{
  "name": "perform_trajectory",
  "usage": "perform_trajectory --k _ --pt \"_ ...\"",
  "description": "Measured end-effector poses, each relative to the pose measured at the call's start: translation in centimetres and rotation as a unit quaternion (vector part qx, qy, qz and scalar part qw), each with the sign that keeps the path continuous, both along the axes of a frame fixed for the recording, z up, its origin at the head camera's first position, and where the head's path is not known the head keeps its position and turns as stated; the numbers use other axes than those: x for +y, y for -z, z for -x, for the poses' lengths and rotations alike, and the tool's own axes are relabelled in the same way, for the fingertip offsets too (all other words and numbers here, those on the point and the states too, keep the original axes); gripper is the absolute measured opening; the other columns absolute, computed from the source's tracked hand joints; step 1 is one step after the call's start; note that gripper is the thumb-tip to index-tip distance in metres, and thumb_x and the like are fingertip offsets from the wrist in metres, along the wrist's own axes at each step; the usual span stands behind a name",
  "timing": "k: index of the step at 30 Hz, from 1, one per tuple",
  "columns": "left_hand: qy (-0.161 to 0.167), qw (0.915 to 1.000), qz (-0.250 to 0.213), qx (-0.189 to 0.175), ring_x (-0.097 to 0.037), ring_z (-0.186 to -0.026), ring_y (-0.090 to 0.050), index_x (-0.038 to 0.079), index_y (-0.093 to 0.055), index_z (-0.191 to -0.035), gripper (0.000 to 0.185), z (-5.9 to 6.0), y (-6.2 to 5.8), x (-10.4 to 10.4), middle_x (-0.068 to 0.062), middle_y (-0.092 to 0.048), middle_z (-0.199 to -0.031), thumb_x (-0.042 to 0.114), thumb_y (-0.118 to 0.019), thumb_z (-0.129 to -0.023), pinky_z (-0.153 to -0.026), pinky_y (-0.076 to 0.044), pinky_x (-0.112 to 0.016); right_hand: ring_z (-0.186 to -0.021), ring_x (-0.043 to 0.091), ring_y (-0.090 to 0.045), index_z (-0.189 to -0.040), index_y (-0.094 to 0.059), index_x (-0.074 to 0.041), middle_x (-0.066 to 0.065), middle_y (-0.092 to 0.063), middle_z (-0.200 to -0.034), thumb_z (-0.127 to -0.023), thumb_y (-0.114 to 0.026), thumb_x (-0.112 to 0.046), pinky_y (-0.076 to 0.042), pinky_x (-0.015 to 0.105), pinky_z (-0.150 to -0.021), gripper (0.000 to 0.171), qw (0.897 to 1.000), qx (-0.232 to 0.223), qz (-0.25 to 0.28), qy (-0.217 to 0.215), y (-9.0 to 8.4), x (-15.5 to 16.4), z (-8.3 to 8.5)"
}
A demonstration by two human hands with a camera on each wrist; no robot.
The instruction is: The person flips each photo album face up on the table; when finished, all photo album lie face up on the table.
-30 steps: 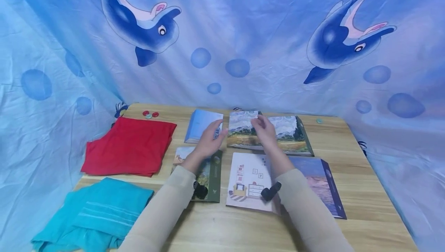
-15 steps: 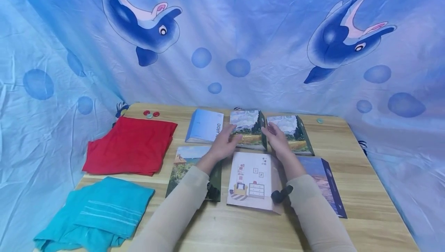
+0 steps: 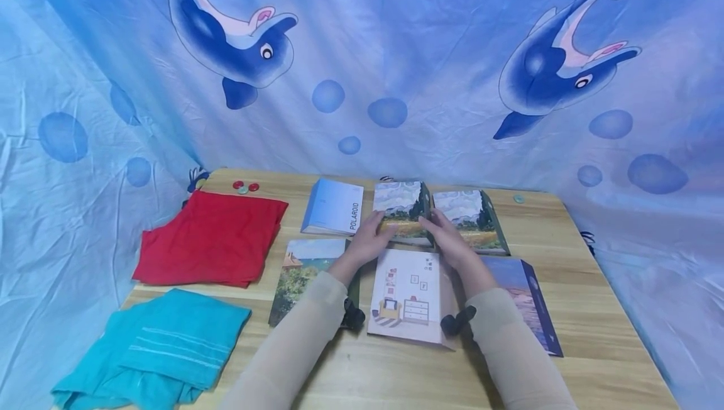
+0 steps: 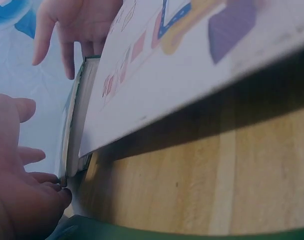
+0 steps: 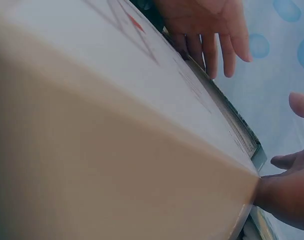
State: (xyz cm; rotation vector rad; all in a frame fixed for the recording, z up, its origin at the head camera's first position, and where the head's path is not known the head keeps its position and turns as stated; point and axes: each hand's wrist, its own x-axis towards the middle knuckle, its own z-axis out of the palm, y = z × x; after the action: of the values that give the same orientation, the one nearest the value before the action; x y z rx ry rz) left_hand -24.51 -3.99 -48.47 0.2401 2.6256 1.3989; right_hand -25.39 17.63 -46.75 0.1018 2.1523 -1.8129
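A book with a painted landscape cover (image 3: 403, 204) lies at the middle back of the wooden table (image 3: 594, 309). My left hand (image 3: 367, 238) touches its left side with relaxed fingers, and my right hand (image 3: 449, 240) touches its right side near the dark spine. In the left wrist view my left fingertips (image 4: 52, 187) rest at the corner of the book's page edge (image 4: 79, 125), with my right hand (image 4: 77, 25) beyond. In the right wrist view my right hand (image 5: 286, 192) is spread open beside the book's corner (image 5: 251, 145), opposite my left hand (image 5: 206, 25).
A white book with a room drawing (image 3: 410, 290) lies under my wrists. Around it lie a second landscape book (image 3: 472, 215), a blue Polaroid book (image 3: 334, 205), a village-painting book (image 3: 305, 271) and a purple-blue book (image 3: 526, 297). A red cloth (image 3: 212, 237) and teal towel (image 3: 158, 341) lie left, small discs (image 3: 245, 187) behind.
Both hands have drawn back from the far part of the landscape books and come together on either side of the left one. The head view has shifted slightly.
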Motion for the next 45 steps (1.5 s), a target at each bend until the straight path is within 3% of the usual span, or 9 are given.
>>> perform_trajectory --k 11,15,19,22,26,31,39,42,45 --pt "-0.046 0.9960 -0.065 -0.039 -0.030 -0.152 -0.022 0.018 -0.037 -0.158 0.070 0.3 0.2 0.2 -0.007 -0.025 -0.167 0.052 -0.055 -0.100 -0.122 -0.021 -0.052 -0.142 0.034 -0.042 -0.158 -0.035 -0.010 0.019 -0.035 -0.159 -0.107 -0.051 -0.019 -0.038 0.041 -0.115 0.054 0.990 -0.006 0.089 0.112 0.0 -0.3 0.7" --pt "-0.035 0.9960 -0.072 -0.039 -0.031 -0.152 -0.021 0.018 -0.039 -0.157 0.069 0.4 0.2 0.6 -0.008 -0.024 -0.167 0.053 -0.054 -0.100 -0.122 -0.021 -0.051 -0.135 0.032 -0.051 -0.153 -0.044 -0.007 0.017 -0.046 -0.153 -0.104 -0.057 -0.011 -0.045 0.036 -0.110 0.051 0.985 0.018 0.087 0.149 0.0 -0.5 0.9" --pt "-0.020 0.9963 -0.073 -0.040 -0.033 -0.151 -0.023 0.017 -0.036 -0.159 0.075 0.4 0.0 1.3 -0.010 -0.026 -0.166 0.059 -0.052 -0.098 -0.121 -0.023 -0.051 -0.133 0.029 -0.053 -0.153 -0.044 -0.008 0.016 -0.047 -0.153 -0.102 -0.061 -0.010 -0.048 0.031 -0.106 0.054 0.979 0.033 0.105 0.169 -0.4 -0.8 1.1" --pt "-0.016 0.9959 -0.076 -0.046 -0.033 -0.149 -0.030 0.018 -0.035 -0.159 0.081 0.4 -0.1 1.7 -0.011 -0.033 -0.163 0.066 -0.051 -0.096 -0.120 -0.028 -0.051 -0.117 0.020 -0.062 -0.153 -0.046 -0.014 0.011 -0.049 -0.152 -0.103 -0.060 -0.015 -0.053 0.021 -0.090 0.052 0.974 0.030 0.123 0.185 -1.0 -1.0 1.3" --pt "-0.007 0.9945 -0.092 -0.049 -0.031 -0.148 -0.032 0.026 -0.037 -0.158 0.081 0.5 -0.2 2.1 -0.008 -0.037 -0.161 0.073 -0.047 -0.094 -0.119 -0.030 -0.051 -0.100 0.008 -0.061 -0.152 -0.049 -0.018 0.007 -0.048 -0.150 -0.106 -0.054 -0.018 -0.051 0.014 -0.077 0.046 0.969 0.031 0.151 0.193 -1.6 -1.2 1.3" --pt "-0.010 0.9881 -0.151 -0.027 -0.030 -0.147 -0.035 0.036 -0.038 -0.156 0.071 0.6 -1.3 2.7 -0.005 -0.037 -0.162 0.070 -0.048 -0.095 -0.118 -0.030 -0.052 -0.107 0.012 -0.060 -0.153 -0.046 -0.017 0.008 -0.049 -0.148 -0.108 -0.049 -0.018 -0.050 0.018 -0.077 0.046 0.965 0.031 0.182 0.185 -2.3 -1.7 1.1" --pt "-0.031 0.9723 -0.231 -0.019 -0.027 -0.142 -0.043 0.031 -0.039 -0.157 0.064 0.5 -3.3 3.2 -0.005 -0.040 -0.159 0.051 -0.059 -0.099 -0.117 -0.035 -0.044 -0.110 0.014 -0.060 -0.146 -0.056 -0.016 -0.001 -0.057 -0.134 -0.106 -0.055 -0.025 -0.048 0.021 -0.073 0.041 0.973 0.045 0.161 0.158 -2.9 -2.2 0.9" --pt "-0.031 0.9679 -0.248 -0.030 -0.027 -0.143 -0.042 0.031 -0.037 -0.157 0.062 0.4 -3.6 3.1 -0.003 -0.039 -0.160 0.044 -0.060 -0.101 -0.117 -0.035 -0.043 -0.110 0.016 -0.060 -0.145 -0.056 -0.015 0.002 -0.057 -0.133 -0.106 -0.054 -0.022 -0.050 0.022 -0.075 0.040 0.975 0.056 0.154 0.151 -2.9 -2.2 0.9" --pt "-0.030 0.9610 -0.271 -0.043 -0.026 -0.145 -0.039 0.034 -0.033 -0.159 0.059 0.5 -3.8 2.8 -0.001 -0.036 -0.161 0.037 -0.055 -0.104 -0.116 -0.036 -0.043 -0.119 0.023 -0.058 -0.150 -0.050 -0.013 0.010 -0.054 -0.139 -0.106 -0.054 -0.016 -0.054 0.029 -0.089 0.044 0.980 0.059 0.142 0.127 -2.6 -2.1 1.0"
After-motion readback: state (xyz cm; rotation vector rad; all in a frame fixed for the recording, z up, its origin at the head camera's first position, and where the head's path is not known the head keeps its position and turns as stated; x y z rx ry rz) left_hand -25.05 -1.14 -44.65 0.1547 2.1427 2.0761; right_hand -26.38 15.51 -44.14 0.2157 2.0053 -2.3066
